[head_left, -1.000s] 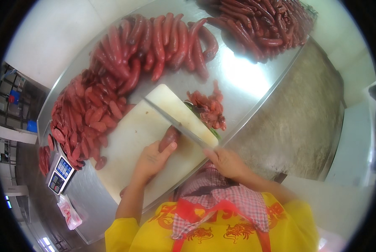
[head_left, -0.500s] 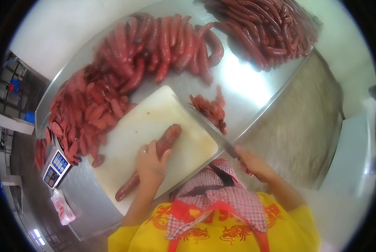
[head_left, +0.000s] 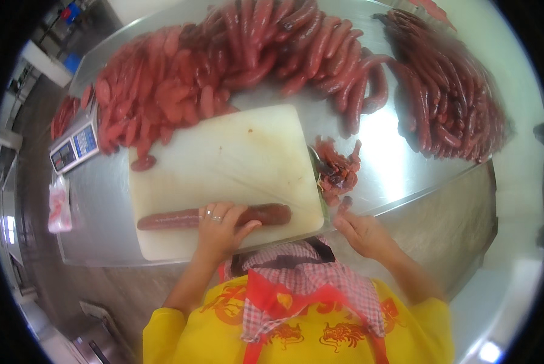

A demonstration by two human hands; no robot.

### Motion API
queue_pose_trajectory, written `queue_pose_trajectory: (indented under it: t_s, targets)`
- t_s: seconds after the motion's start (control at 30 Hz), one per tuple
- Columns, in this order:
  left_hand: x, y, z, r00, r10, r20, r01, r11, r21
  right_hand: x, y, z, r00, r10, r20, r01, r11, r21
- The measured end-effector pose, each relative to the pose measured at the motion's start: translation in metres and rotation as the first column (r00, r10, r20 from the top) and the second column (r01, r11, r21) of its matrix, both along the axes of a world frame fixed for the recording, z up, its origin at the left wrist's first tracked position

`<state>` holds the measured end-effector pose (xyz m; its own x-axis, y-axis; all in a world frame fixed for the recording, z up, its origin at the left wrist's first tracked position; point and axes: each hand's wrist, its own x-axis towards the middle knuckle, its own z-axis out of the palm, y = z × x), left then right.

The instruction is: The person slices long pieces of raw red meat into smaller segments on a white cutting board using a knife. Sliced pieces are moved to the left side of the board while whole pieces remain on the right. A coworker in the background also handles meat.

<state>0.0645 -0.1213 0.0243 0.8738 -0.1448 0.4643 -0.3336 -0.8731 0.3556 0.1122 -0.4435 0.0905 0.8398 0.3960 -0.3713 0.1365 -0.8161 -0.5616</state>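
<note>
A long dark-red sausage [head_left: 173, 219] lies crosswise on the near part of the white cutting board [head_left: 241, 148]. My left hand [head_left: 219, 225], with rings on it, is closed over its middle and presses it to the board. Beyond the board's right corner, my right hand [head_left: 362, 233] is closed around the dark handle of a knife [head_left: 345, 204]. The blade is hard to make out beside the board's edge and a small heap of red scraps [head_left: 339, 173]. Sausage slices [head_left: 141, 164] rest on the board's left side.
Many sliced pieces [head_left: 163, 91] and whole sausages [head_left: 320, 51] are heaped behind the board on a metal table [head_left: 102, 212]. Another sausage pile [head_left: 448, 85] lies at the far right. A scale [head_left: 74, 148] and a plastic bag [head_left: 59, 206] are at the left.
My view has turned, so the board and sausage now lie nearly level. My left hand stays on the sausage. My right hand remains beside the board's right corner, the knife less visible.
</note>
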Motion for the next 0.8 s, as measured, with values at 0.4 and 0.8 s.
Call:
queue_pose_trajectory:
  t_s: [0.4,0.8]
  targets:
    - [-0.022,-0.007,-0.012,0.996,-0.004,0.084,0.011,0.997,-0.08,0.005,-0.016,0.031,0.953,0.273,-0.129,-0.298,0.924,-0.24]
    - [-0.021,-0.005,-0.019,0.985,-0.021,0.172,0.034,0.997,-0.074,-0.014,-0.008,0.022,0.97,0.225,-0.096,-0.235,0.966,-0.106]
